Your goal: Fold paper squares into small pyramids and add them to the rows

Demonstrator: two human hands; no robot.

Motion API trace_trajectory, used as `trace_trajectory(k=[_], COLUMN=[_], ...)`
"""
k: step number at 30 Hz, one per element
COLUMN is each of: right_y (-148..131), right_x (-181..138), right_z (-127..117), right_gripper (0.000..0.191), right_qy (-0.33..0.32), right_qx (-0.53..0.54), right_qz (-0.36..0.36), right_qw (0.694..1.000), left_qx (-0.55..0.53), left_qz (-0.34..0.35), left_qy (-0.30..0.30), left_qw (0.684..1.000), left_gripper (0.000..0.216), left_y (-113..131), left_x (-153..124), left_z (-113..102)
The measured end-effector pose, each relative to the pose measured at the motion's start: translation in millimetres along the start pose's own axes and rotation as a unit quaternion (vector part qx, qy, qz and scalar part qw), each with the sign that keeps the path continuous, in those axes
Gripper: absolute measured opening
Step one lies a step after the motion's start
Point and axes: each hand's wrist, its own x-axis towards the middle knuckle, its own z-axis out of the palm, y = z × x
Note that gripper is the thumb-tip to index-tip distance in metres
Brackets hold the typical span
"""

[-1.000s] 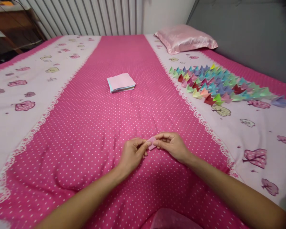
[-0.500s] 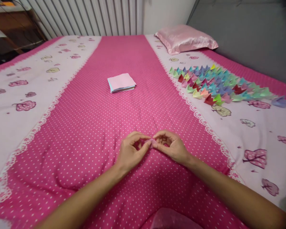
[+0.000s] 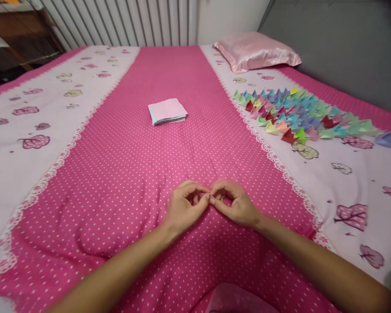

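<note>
Head view, one camera. Clock positions are read from the point where the hands meet, 12 o'clock pointing away from the person.

Hands: two. The left hand (image 3: 185, 206) and the right hand (image 3: 237, 205) meet tip to tip above the bedspread (image 3: 169, 161). In each grip, the thumb and index finger are curved into a ring with the tips pinched together. Workpiece: one small piece of pink paper (image 3: 202, 196), located between the fingertips of both hands and almost wholly covered by them. Its folded shape cannot be told.

Supply: one paper stack (image 3: 167, 111) at 11 o'clock, flat on the dotted pink band of the bedspread. The top sheet is pink, with a light blue edge visible beneath; the number of sheets cannot be read.

Folded units: dozens of paper boats (image 3: 308, 114) at 2 o'clock, packed in rows on a white band. Overlap prevents an exact count. At least four are red; one bright yellow boat (image 3: 294, 90) stands at the far edge, and one violet-blue boat (image 3: 388, 139) ends the rows at the right.

Surroundings: one pink satin pillow (image 3: 257, 52) at 1 o'clock; one ribbed radiator (image 3: 143, 24) at 11 o'clock, beyond the bedspread.
</note>
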Motion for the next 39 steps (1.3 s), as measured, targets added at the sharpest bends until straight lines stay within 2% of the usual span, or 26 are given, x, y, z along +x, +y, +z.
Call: trace_trajectory(k=[6,12,17,25,32,39], right_y=[-1,-3,-3,-3,-3,-5], right_x=[2,4,4,3,2,2], right_z=[-1,-1,-1,-1,0,0], right_gripper=[0.009,0.01,0.01,0.012,0.012,0.013], right_qy=[-0.015,-0.012,-0.01,-0.015,-0.023,-0.01], right_qx=[-0.059,-0.07,-0.07,-0.07,-0.072,-0.075], right_qz=[-0.053,-0.075,-0.078,-0.084,-0.08,-0.077], right_qw=[0.997,0.995,0.994,0.994,0.994,0.994], left_qx=[0.012,0.009,0.0,0.003,0.012,-0.001], left_qz=[0.013,0.026,0.012,-0.017,-0.012,-0.07], left_qy=[0.004,0.012,-0.005,0.002,0.019,0.025], left_qw=[1.0,1.0,1.0,1.0,1.0,0.997], left_gripper=[0.009,0.01,0.01,0.005,0.005,0.005], left_y=[1,0,4,5,3,-4], left_x=[-1,-2,-1,-1,-2,4], left_z=[3,2,1,3,3,-1])
